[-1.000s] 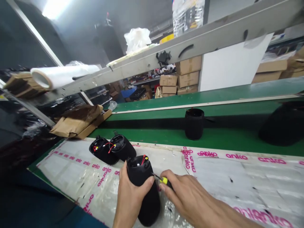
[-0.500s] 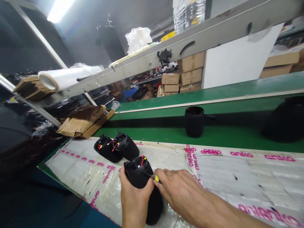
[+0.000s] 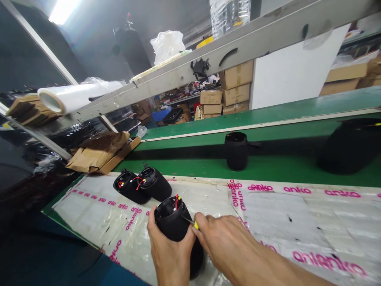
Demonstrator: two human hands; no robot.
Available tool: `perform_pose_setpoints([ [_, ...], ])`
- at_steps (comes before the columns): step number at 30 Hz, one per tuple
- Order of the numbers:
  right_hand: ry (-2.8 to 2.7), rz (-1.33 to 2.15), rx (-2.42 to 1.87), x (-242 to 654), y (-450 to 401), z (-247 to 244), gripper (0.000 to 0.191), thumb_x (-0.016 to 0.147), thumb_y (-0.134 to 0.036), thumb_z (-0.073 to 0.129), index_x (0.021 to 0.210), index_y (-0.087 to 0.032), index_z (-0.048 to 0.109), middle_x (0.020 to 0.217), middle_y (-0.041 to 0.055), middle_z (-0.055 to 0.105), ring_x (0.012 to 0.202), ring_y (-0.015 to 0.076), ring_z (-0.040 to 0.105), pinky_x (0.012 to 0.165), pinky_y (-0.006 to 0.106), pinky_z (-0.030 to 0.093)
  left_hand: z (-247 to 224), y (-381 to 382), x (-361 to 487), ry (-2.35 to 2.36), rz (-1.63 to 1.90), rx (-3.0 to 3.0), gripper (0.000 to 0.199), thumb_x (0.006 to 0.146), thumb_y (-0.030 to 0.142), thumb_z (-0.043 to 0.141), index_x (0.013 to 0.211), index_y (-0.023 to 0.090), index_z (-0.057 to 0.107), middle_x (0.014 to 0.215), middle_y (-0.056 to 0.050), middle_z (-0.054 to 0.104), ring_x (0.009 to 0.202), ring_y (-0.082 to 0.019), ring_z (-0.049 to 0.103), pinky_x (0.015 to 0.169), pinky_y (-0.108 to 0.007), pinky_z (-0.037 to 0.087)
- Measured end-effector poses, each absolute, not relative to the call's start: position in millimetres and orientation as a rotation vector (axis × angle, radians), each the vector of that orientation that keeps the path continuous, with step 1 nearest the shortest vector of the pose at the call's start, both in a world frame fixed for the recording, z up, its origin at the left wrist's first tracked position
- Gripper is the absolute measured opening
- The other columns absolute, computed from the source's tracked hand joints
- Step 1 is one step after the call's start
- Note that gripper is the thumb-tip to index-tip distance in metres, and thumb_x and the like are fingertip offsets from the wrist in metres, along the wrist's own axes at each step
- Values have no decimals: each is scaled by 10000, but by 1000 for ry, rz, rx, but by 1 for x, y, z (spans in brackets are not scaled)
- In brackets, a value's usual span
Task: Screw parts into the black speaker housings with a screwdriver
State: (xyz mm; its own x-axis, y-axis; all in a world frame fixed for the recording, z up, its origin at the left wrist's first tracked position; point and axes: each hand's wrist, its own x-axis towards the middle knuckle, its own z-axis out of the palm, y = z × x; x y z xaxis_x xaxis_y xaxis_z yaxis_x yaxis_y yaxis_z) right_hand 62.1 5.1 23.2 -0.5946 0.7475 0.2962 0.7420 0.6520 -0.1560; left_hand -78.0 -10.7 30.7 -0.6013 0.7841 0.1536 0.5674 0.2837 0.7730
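Observation:
A black, fabric-covered cylindrical speaker housing [image 3: 175,227] leans toward me, open end up, with red wires and small connectors at its rim. My left hand [image 3: 171,252] wraps round it, thumb on its right side; its lower body shows beneath that hand. My right hand [image 3: 223,238] is closed on a slim yellow-handled tool [image 3: 195,225], seemingly a screwdriver. The tool's thin metal shaft touches the housing just below the rim. Most of the handle is hidden in my fingers. Just beyond, two similar housings [image 3: 156,184] lie tilted side by side with red wires showing.
White plastic sheeting [image 3: 268,222] with pink lettering covers the bench. On the green conveyor [image 3: 196,169] stand another black housing [image 3: 236,153] and a larger dark one [image 3: 348,149] at right. A cardboard tray [image 3: 119,157] lies left; a metal beam [image 3: 166,81] crosses above.
The view has shifted slightly, so the background sits further left. My left hand and the housing have turned a little; the tool stays against the same side of the housing.

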Motion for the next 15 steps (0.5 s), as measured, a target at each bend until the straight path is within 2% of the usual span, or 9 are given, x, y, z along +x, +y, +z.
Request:
perform_pose_setpoints([
  [5, -2614, 64, -1195, 62, 6, 35, 264, 747, -6, 522, 901, -212, 463, 671, -10, 593, 483, 220, 590, 437, 333, 262, 32, -13, -73, 2312, 1232, 1232, 916, 636, 415, 761, 1406, 284, 283, 1351, -118, 503, 1217, -326, 548, 1004, -478, 457],
  [9, -2695, 119, -1141, 60, 7, 37, 289, 701, -4, 552, 892, -208, 480, 723, 13, 613, 514, 237, 605, 432, 332, 285, 32, -16, -72, 2317, 1261, 1217, 912, 636, 424, 751, 1405, 278, 282, 1358, -121, 493, 1218, -330, 546, 1002, -474, 458],
  [12, -2611, 162, -1125, 60, 4, 37, 197, 819, -60, 561, 925, -208, 486, 738, 16, 625, 544, 237, 617, 467, 323, 311, 28, -19, -81, 2210, 1365, 1146, 957, 631, 373, 745, 1445, 271, 251, 1327, -119, 512, 1197, -330, 552, 1026, -505, 430],
  [15, -2391, 294, -932, 65, 0, 41, 30, 982, -203, 457, 976, -213, 484, 790, 17, 641, 628, 220, 636, 534, 313, 355, 23, -20, -101, 2029, 1593, 1019, 992, 602, 391, 793, 1444, 226, 296, 1328, -132, 507, 1228, -336, 519, 1090, -520, 367],
])
